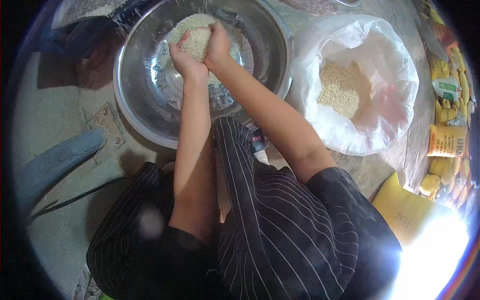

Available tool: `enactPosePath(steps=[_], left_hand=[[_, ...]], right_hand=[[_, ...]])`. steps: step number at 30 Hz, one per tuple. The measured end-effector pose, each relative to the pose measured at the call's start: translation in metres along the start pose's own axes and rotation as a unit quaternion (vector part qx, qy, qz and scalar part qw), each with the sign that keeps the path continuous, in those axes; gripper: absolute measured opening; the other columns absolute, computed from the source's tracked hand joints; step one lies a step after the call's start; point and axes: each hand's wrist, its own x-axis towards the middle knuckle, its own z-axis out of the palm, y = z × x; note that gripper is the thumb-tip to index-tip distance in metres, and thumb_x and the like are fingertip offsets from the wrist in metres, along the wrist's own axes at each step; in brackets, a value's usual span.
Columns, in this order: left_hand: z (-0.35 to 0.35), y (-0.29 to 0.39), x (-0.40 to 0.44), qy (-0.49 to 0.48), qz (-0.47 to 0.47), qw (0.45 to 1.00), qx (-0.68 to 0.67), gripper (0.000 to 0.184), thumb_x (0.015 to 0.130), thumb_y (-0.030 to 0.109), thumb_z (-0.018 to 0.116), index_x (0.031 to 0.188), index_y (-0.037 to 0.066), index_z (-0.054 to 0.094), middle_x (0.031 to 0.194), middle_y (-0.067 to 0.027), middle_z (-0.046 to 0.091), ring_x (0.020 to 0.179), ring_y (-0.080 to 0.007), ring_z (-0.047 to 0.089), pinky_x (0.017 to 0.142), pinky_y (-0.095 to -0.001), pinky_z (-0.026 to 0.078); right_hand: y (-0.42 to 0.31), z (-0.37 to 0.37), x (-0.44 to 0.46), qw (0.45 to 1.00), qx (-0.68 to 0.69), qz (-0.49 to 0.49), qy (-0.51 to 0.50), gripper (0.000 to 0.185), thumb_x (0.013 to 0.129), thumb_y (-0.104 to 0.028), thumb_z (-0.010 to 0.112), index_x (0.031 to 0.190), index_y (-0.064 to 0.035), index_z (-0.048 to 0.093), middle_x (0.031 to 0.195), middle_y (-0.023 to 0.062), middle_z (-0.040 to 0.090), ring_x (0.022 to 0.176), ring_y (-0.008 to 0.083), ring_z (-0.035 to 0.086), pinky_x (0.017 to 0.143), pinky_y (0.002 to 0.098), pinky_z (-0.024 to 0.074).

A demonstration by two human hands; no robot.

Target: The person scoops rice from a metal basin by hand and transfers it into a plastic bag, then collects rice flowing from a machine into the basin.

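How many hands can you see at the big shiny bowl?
2. The left hand and right hand are side by side, holding pale grain over the metal bowl. I see no others there.

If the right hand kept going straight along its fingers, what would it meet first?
Probably the far inner wall of the wide, round, silver metal basin, though the right hand's height is unclear; it might pass above.
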Motion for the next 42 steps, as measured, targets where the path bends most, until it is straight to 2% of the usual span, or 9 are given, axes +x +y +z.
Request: enactPosePath(steps=[14, 17, 20, 22, 27, 30, 36, 40, 42], left_hand=[[0.132, -0.048, -0.197, -0.244, -0.088, 0.963, 0.079, 0.049, 0.095, 0.037, 0.033, 0.079, 0.001, 0.063, 0.072, -0.0095, 0.064, 0.063, -0.0193, 0.062, 0.063, -0.0295, 0.051], [0.142, -0.089, -0.229, -0.400, -0.125, 0.897, 0.140, 0.049, 0.095, 0.036, 0.032, 0.096, -0.002, 0.062, 0.109, -0.0139, 0.057, 0.106, -0.0207, 0.051, 0.095, -0.0316, 0.036], [0.135, -0.157, -0.230, -0.284, 0.216, 0.879, 0.316, 0.048, 0.095, 0.037, 0.034, 0.090, -0.003, 0.061, 0.087, -0.0102, 0.063, 0.083, -0.0168, 0.058, 0.075, -0.0279, 0.044], [0.115, -0.105, -0.201, -0.478, -0.034, 0.850, 0.218, 0.049, 0.094, 0.041, 0.034, 0.093, 0.000, 0.062, 0.089, -0.0098, 0.064, 0.085, -0.0189, 0.060, 0.080, -0.0306, 0.045], [0.074, -0.037, -0.117, -0.343, -0.019, 0.924, 0.168, 0.049, 0.095, 0.038, 0.031, 0.097, -0.002, 0.059, 0.083, -0.0120, 0.063, 0.076, -0.0180, 0.061, 0.076, -0.0328, 0.047], [0.037, 0.005, -0.049, -0.203, 0.032, 0.935, 0.289, 0.040, 0.091, 0.032, 0.042, 0.100, -0.003, 0.059, 0.090, -0.0126, 0.063, 0.080, -0.0193, 0.060, 0.078, -0.0306, 0.046], [-0.066, 0.051, 0.077, -0.061, 0.222, 0.879, 0.418, 0.030, 0.084, 0.017, 0.048, 0.103, -0.001, 0.061, 0.100, -0.0123, 0.063, 0.089, -0.0222, 0.060, 0.079, -0.0291, 0.045], [-0.061, 0.063, 0.079, -0.029, 0.259, 0.772, 0.580, 0.032, 0.085, 0.017, 0.044, 0.109, 0.003, 0.060, 0.105, -0.0134, 0.062, 0.095, -0.0280, 0.059, 0.084, -0.0340, 0.043], [-0.047, 0.059, 0.060, -0.056, 0.233, 0.731, 0.638, 0.033, 0.086, 0.019, 0.043, 0.112, 0.004, 0.059, 0.111, -0.0142, 0.059, 0.102, -0.0293, 0.056, 0.088, -0.0351, 0.041]], right_hand=[[-0.219, -0.080, -0.121, 0.971, 0.038, -0.238, -0.005, 0.025, 0.083, -0.023, 0.046, 0.092, -0.0017, 0.054, 0.091, 0.0105, 0.057, 0.086, 0.0235, 0.056, 0.077, 0.0377, 0.0477], [-0.268, -0.131, -0.129, 0.942, -0.042, -0.330, 0.034, 0.031, 0.083, -0.022, 0.048, 0.103, 0.0008, 0.052, 0.094, 0.0123, 0.057, 0.092, 0.0236, 0.055, 0.081, 0.0382, 0.0469], [-0.291, -0.152, -0.143, 0.882, -0.189, -0.379, 0.208, 0.037, 0.082, -0.021, 0.052, 0.108, 0.0045, 0.052, 0.104, 0.0147, 0.056, 0.098, 0.0234, 0.054, 0.086, 0.0353, 0.0441], [-0.299, -0.162, -0.147, 0.701, -0.489, -0.393, 0.338, 0.047, 0.084, -0.021, 0.050, 0.126, 0.0004, 0.046, 0.117, 0.0127, 0.054, 0.103, 0.0227, 0.052, 0.092, 0.0297, 0.0370], [-0.251, -0.090, -0.159, 0.714, -0.472, -0.500, 0.133, 0.026, 0.084, -0.015, 0.051, 0.103, 0.0001, 0.061, 0.101, 0.0121, 0.062, 0.090, 0.0185, 0.058, 0.082, 0.0282, 0.0430], [-0.178, -0.049, -0.140, 0.810, -0.459, -0.350, -0.107, 0.018, 0.081, -0.013, 0.053, 0.090, -0.0020, 0.065, 0.085, 0.0110, 0.066, 0.080, 0.0207, 0.062, 0.074, 0.0311, 0.0464], [-0.034, -0.039, -0.116, 0.262, -0.842, -0.057, -0.469, 0.037, 0.078, -0.035, 0.056, 0.097, -0.0057, 0.065, 0.092, 0.0174, 0.064, 0.082, 0.0319, 0.063, 0.074, 0.0391, 0.0497], [0.021, -0.051, -0.066, 0.319, -0.794, 0.094, -0.508, 0.032, 0.078, -0.032, 0.054, 0.095, -0.0075, 0.066, 0.089, 0.0135, 0.065, 0.076, 0.0265, 0.063, 0.069, 0.0348, 0.0504], [0.025, -0.056, -0.028, 0.523, -0.666, 0.213, -0.488, 0.027, 0.079, -0.028, 0.054, 0.095, -0.0091, 0.066, 0.088, 0.0092, 0.066, 0.072, 0.0205, 0.062, 0.066, 0.0306, 0.0500]])
